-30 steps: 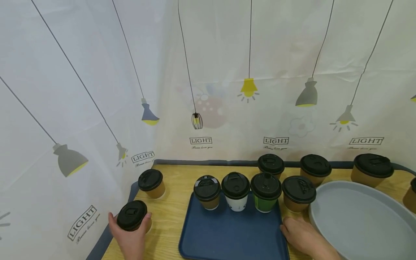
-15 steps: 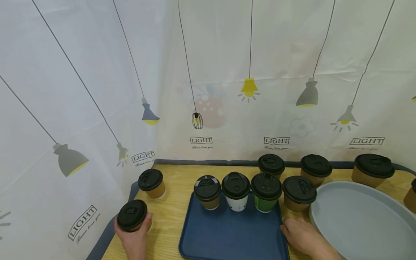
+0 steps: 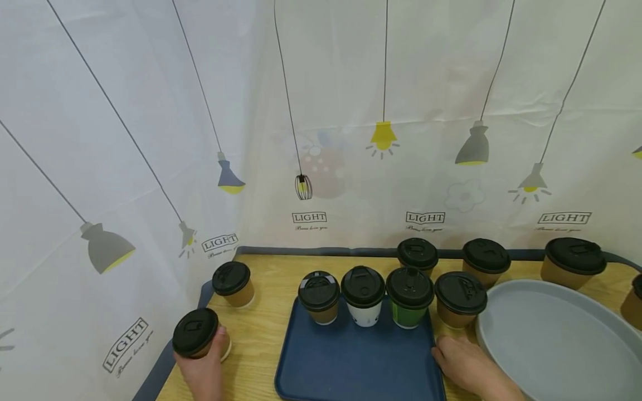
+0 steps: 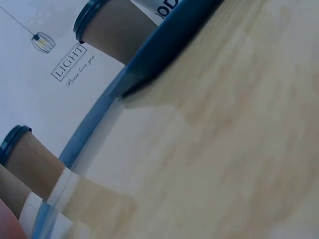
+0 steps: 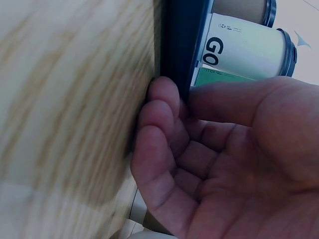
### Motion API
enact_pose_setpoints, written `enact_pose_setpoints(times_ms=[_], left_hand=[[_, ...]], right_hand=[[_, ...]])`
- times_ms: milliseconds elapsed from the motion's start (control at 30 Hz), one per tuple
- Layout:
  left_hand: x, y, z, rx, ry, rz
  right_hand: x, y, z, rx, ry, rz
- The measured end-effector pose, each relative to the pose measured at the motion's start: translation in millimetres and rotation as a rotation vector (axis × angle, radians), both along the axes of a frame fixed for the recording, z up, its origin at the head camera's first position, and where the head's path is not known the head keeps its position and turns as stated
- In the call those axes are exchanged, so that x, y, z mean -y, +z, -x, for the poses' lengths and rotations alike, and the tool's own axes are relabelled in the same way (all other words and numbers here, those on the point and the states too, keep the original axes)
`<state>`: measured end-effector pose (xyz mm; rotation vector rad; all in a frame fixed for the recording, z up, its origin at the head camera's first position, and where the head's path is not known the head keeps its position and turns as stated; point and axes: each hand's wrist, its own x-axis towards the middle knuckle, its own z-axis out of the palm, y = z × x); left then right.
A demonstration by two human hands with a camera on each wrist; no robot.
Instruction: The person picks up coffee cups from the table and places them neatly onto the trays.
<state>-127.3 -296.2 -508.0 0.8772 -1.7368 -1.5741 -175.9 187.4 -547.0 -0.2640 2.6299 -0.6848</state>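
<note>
In the head view my left hand point(image 3: 203, 372) grips a brown paper coffee cup point(image 3: 197, 334) with a black lid at the table's left side. The cup leans to the left, thumb on its right flank. The left wrist view catches only part of a finger point(image 4: 9, 224) beside this cup. My right hand point(image 3: 463, 361) is at the right edge of a blue tray point(image 3: 351, 362), fingers curled and thumb against the rim, pinching it. Along the tray's back stand a brown cup point(image 3: 319, 298), a white cup point(image 3: 364, 314) and a green cup point(image 3: 410, 314), all lidded.
Another brown cup point(image 3: 234, 284) stands behind the held one. Right of the tray are a brown cup point(image 3: 458, 301) and a large round grey tray point(image 3: 557, 340), with more lidded cups behind. A printed cloth point(image 3: 351, 83) hangs around the wooden table point(image 3: 256, 340).
My left hand first closed further around the cup, then shifted it slightly left and tipped it. The right hand and the blue tray hold their position.
</note>
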Motion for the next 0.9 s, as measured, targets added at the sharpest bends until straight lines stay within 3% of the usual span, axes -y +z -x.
enact_pose_setpoints(times_ms=[267, 500, 633, 733, 900], left_hand=[[-18.0, 19.3, -0.4, -0.107, -0.069, -0.020], [-44.8, 28.8, -4.4, -0.277, -0.156, -0.014], [-63.0, 36.2, -7.3, -0.326, -0.219, -0.077], [-77.4, 41.1, -9.5, -0.328, -0.256, -0.106], [-99.3, 47.2, -12.9, -0.331, -0.333, -0.103]], right_hand=[[-5.9, -14.9, 3.6, -0.047, -0.002, 0.000], [6.1, 17.3, -7.9, -0.039, 0.003, -0.030], [-0.2, 1.1, -1.6, -0.041, 0.011, -0.028], [-0.8, -1.8, 0.0, -0.028, 0.006, -0.034], [11.4, 32.5, -12.5, -0.026, 0.000, -0.022]])
